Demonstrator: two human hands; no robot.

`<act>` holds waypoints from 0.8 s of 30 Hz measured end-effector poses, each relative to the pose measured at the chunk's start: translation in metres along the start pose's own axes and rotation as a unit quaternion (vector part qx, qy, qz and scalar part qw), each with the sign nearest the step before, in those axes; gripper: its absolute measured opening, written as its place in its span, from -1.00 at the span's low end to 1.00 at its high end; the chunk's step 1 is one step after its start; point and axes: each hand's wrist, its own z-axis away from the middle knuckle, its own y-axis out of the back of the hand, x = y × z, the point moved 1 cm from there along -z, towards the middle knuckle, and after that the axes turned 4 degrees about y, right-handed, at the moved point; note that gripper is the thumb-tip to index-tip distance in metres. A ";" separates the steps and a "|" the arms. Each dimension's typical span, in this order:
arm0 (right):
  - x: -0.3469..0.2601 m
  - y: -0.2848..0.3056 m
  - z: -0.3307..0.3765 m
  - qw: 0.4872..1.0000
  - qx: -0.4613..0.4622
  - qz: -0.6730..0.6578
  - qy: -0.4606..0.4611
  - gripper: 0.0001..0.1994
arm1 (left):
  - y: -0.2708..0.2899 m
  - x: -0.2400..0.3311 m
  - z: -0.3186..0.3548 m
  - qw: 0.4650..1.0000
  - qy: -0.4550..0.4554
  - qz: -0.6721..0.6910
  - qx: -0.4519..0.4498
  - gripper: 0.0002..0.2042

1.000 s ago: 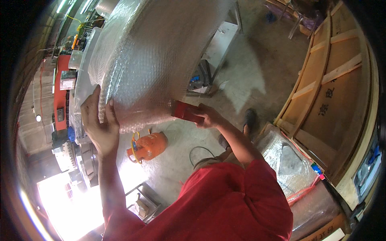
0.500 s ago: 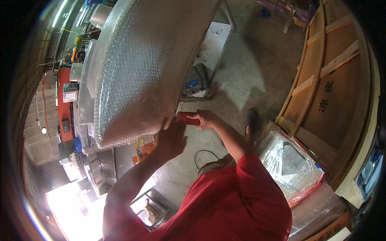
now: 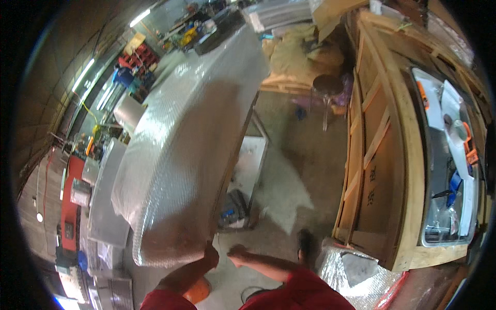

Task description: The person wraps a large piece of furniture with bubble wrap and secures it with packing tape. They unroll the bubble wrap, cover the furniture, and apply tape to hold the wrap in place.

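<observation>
A long, large object in bubble wrap [image 3: 170, 206] reaches from near my body to the far end, its sides covered in clear plastic. My left hand [image 3: 209, 257] is at its near right corner, apparently touching the wrap; its fingers are hidden or blurred. Just to the right, with a small gap between the hands, my right hand [image 3: 237, 255] has its fingers curled closed. Whatever it may hold does not show.
A wooden crate [image 3: 382, 170] stands to the right, with a tray [image 3: 429, 227] of tools and papers on top. Below it lies a silvery wrapped package [image 3: 336, 268]. A metal-framed table [image 3: 253, 155] stands beyond my hands, a round stool [image 3: 327, 85] farther off. Orange object [image 3: 198, 292] below.
The view has tilted up, showing the far end of the wrapped object and the crate's top. My hands sit lower in view and slightly apart; the red roll my right hand held no longer shows.
</observation>
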 end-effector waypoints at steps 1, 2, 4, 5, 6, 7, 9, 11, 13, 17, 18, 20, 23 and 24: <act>0.016 -0.005 0.018 0.998 -0.002 -0.051 -0.037 -0.85 | 0.001 -0.009 -0.008 0.997 0.015 -0.065 -0.029 -0.58; 0.033 -0.013 0.041 0.988 0.034 -0.144 -0.037 -0.75 | 0.000 -0.015 -0.015 0.989 0.023 -0.130 -0.064 -0.58; 0.070 -0.022 0.087 0.964 0.102 -0.222 -0.106 -0.62 | -0.002 -0.026 -0.026 0.958 0.016 -0.248 -0.145 -0.58; 0.083 -0.025 0.112 0.953 0.113 -0.246 -0.136 -0.60 | -0.003 -0.028 -0.030 0.934 0.005 -0.305 -0.184 -0.58; 0.097 -0.023 0.135 0.950 0.116 -0.234 -0.170 -0.59 | -0.006 -0.028 -0.032 0.908 -0.007 -0.358 -0.218 -0.58; 0.112 -0.017 0.156 0.946 0.109 -0.240 -0.190 -0.58 | -0.009 -0.027 -0.036 0.879 -0.022 -0.407 -0.247 -0.57; 0.138 0.001 0.196 0.924 0.128 -0.301 -0.199 -0.48 | -0.013 -0.023 -0.041 0.818 -0.053 -0.496 -0.287 -0.56; 0.160 0.029 0.213 0.910 0.203 -0.263 -0.246 -0.39 | -0.015 -0.022 -0.048 0.757 -0.086 -0.571 -0.305 -0.54; 0.178 0.051 0.226 0.891 0.256 -0.258 -0.273 -0.30 | -0.014 -0.026 -0.057 0.706 -0.122 -0.628 -0.305 -0.52; 0.207 0.096 0.217 0.853 0.348 -0.293 -0.255 -0.20 | -0.015 -0.017 -0.076 0.767 -0.172 -0.428 -0.445 -0.41; 0.216 0.107 0.214 0.844 0.383 -0.286 -0.245 -0.19 | -0.014 -0.006 -0.080 0.750 -0.176 -0.410 -0.489 -0.35; 0.232 0.128 0.210 0.825 0.468 -0.267 -0.171 -0.19 | -0.012 0.040 -0.092 0.854 -0.112 -0.390 -0.325 -0.38; 0.263 0.165 0.206 0.789 0.555 -0.255 -0.057 -0.22 | 0.018 0.152 -0.110 0.973 -0.078 -0.067 -0.206 -0.36; 0.273 0.178 0.209 0.814 0.537 -0.211 -0.068 -0.22 | 0.037 0.195 -0.115 0.966 -0.057 0.125 -0.218 -0.34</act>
